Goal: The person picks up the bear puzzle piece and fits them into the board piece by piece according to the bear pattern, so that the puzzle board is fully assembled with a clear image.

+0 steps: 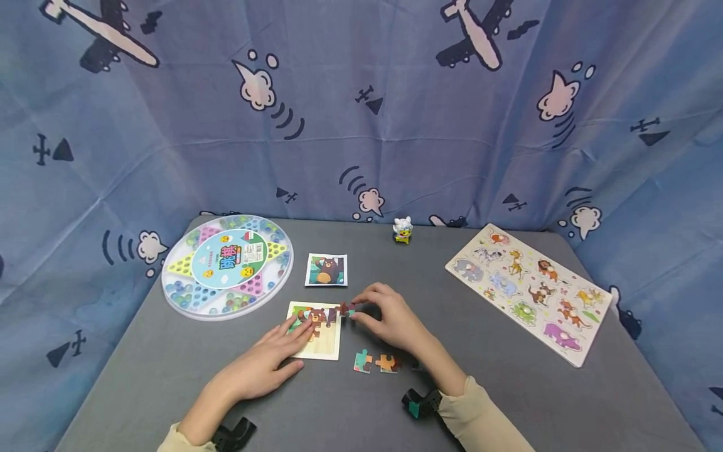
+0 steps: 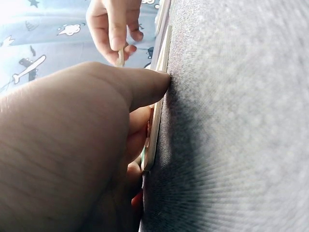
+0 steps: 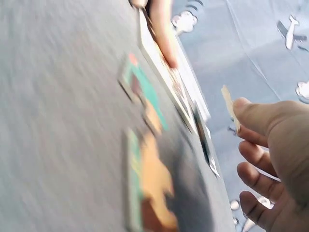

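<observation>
My left hand [image 1: 265, 361] lies over the left part of a small wooden puzzle tray [image 1: 326, 349], its fingers extended across the bear picture pieces [image 1: 319, 316] in it. In the left wrist view the thumb [image 2: 149, 87] reaches the edge of the tray [image 2: 155, 130]. Above the tray's upper right corner, my right hand [image 1: 392, 319] pinches a jigsaw piece [image 1: 346, 309] between thumb and fingers. The right wrist view shows this piece [image 3: 230, 107] edge-on, raised off the table. Two loose jigsaw pieces, one teal [image 1: 363, 361] and one orange [image 1: 387, 363], lie right of the tray.
Behind the tray lies a bear picture card [image 1: 326, 270]. A round Chinese checkers board [image 1: 282, 276] is at the left, an animal puzzle board [image 1: 542, 333] at the right. A small white-and-yellow figurine [image 1: 403, 230] stands near the back edge, before a patterned curtain [image 1: 316, 176].
</observation>
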A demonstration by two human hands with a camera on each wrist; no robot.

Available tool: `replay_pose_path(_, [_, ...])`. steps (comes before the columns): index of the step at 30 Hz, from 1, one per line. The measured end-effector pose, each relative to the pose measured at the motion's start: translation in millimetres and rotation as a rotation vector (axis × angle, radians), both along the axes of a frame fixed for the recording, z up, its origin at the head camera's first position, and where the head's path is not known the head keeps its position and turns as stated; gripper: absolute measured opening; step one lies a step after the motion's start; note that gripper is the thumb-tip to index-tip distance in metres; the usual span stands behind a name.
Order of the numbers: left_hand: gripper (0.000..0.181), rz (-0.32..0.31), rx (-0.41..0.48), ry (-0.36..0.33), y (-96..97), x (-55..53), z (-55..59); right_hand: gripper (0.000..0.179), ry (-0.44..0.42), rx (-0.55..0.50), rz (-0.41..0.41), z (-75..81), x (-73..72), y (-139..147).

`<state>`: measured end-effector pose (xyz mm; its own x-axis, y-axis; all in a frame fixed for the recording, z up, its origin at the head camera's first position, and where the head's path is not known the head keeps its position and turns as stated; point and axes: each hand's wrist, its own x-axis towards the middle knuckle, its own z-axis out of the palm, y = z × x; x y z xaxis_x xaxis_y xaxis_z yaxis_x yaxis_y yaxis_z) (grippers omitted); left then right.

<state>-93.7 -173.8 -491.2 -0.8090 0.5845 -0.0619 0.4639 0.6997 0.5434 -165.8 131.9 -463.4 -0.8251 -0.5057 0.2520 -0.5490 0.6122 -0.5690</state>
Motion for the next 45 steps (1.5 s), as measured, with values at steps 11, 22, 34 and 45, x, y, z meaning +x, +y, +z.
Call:
replay_pose_path(11, [0.062,-0.013,0.023,0.016,-0.5,0.1,1.9,0.023,0.000,0.097,0.061,-16.3,14.3,-26])
replay_pose_path(22, [0.061,-0.003,0.028,0.000,0.7,-0.2,4.1,0.025,0.108,0.129,0.054,-26.3,19.4,-32])
replay_pose_path(34, [0.064,0.008,0.043,0.010,11.4,5.9,11.5,0.026,0.124,0.084,0.039,-32.8,20.5,-34])
replay_pose_path(45, [0.059,-0.033,0.008,0.000,20.5,8.0,14.1,0.024,0.134,0.064,0.043,-34.5,21.3,-34])
